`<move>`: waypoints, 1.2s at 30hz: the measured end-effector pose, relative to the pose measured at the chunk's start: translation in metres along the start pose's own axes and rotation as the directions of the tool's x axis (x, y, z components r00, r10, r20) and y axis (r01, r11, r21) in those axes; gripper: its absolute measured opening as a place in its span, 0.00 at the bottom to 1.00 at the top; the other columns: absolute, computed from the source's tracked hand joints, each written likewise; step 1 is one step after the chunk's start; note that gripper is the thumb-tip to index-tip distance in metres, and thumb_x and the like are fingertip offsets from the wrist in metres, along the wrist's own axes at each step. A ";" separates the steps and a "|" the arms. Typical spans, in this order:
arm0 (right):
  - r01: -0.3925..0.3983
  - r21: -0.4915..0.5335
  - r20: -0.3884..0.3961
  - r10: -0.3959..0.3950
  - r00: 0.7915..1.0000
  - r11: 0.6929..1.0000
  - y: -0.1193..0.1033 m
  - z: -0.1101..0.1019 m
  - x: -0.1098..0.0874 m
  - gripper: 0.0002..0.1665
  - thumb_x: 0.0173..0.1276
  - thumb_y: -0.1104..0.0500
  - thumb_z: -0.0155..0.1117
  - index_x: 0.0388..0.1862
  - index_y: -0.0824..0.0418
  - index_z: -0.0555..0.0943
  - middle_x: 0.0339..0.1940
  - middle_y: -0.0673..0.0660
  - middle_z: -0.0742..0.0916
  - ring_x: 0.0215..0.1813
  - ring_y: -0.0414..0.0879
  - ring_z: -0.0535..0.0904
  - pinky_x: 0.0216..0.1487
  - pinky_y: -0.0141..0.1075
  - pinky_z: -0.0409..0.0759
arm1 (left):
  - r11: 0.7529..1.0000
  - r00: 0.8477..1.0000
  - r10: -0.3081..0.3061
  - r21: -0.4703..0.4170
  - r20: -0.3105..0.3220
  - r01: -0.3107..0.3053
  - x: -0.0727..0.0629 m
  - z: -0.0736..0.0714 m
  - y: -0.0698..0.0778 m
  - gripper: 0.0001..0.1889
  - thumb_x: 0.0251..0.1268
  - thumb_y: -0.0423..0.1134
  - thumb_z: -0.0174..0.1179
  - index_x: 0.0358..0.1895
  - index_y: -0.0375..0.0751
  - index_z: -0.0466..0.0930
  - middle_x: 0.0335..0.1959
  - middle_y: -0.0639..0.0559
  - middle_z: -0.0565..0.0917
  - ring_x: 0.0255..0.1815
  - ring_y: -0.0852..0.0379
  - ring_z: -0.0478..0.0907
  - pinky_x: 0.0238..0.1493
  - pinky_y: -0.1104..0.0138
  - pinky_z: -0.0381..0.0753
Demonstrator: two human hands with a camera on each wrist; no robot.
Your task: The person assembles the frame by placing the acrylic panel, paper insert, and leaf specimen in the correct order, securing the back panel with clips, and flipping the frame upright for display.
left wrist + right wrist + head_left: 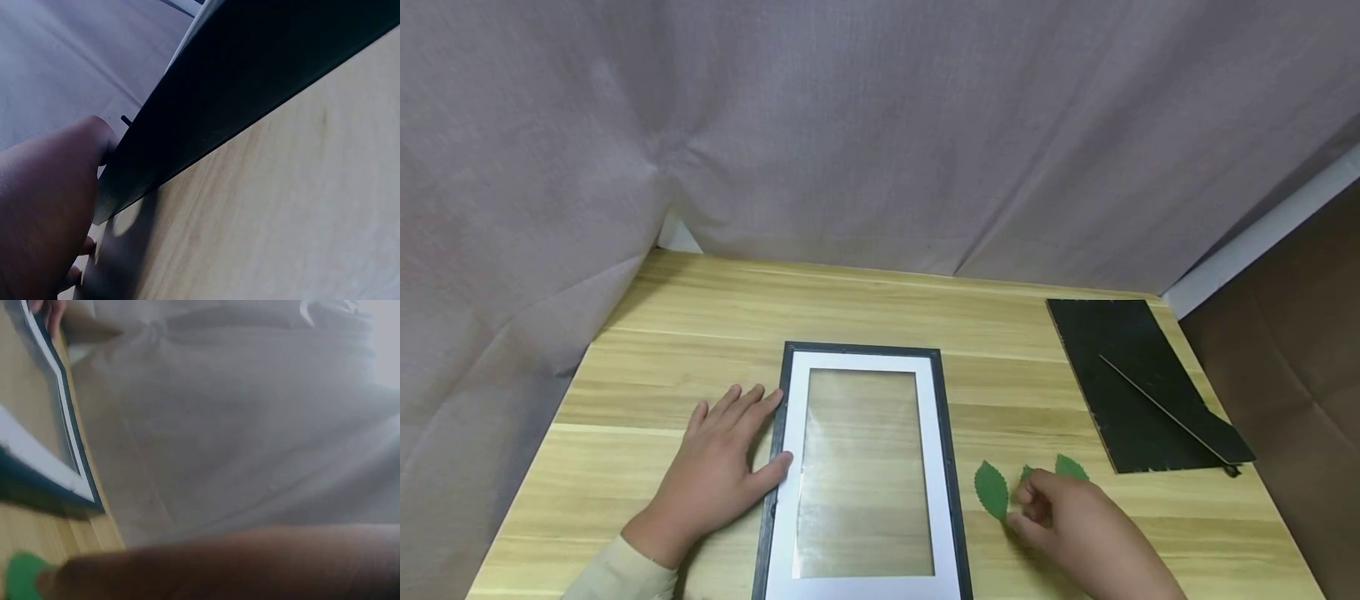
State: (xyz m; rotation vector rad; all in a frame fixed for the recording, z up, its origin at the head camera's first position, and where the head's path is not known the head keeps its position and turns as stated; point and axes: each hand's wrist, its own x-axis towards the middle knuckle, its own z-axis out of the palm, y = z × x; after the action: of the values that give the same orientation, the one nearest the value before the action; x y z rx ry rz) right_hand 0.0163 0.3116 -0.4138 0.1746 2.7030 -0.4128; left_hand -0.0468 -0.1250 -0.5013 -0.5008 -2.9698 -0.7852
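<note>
A black picture frame (957,500) with a white mat (936,467) and a clear pane (865,475) lies on the table. My left hand (718,467) rests at its left side, fingers spread and thumb over the border. To the frame's right, my right hand (1067,521) has its thumb and forefinger curled at the lower end of a green leaf (991,490) with a toothed edge, pinching it. The right wrist view shows the leaf (22,576) blurred at a fingertip. Another leaf (1071,467) lies behind this hand, and a third (1027,472) is mostly hidden by it.
At the table's right side lies a black backing board (1097,358) with a hinged stand (1206,425) raised from it. Grey cloth (850,150) hangs along the back and left edges. A brown panel (1285,333) borders the right edge.
</note>
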 end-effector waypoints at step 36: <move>0.824 0.182 0.141 -0.844 0.518 0.536 -0.123 0.077 -0.011 0.13 0.81 0.48 0.72 0.60 0.42 0.91 0.38 0.35 0.84 0.36 0.20 0.73 0.40 0.11 0.71 | 1.000 1.000 0.005 -0.009 -0.002 -0.005 0.001 -0.002 0.000 0.42 0.76 0.64 0.67 0.88 0.56 0.69 0.85 0.41 0.75 0.89 0.29 0.65 0.83 0.22 0.55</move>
State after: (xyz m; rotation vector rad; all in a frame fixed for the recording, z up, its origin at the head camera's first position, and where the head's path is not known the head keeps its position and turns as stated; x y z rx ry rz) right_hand 0.0328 0.1698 -0.4448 -1.1597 2.3528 -0.7687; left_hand -0.0475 -0.1255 -0.4995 -0.5069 -2.9635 -0.7991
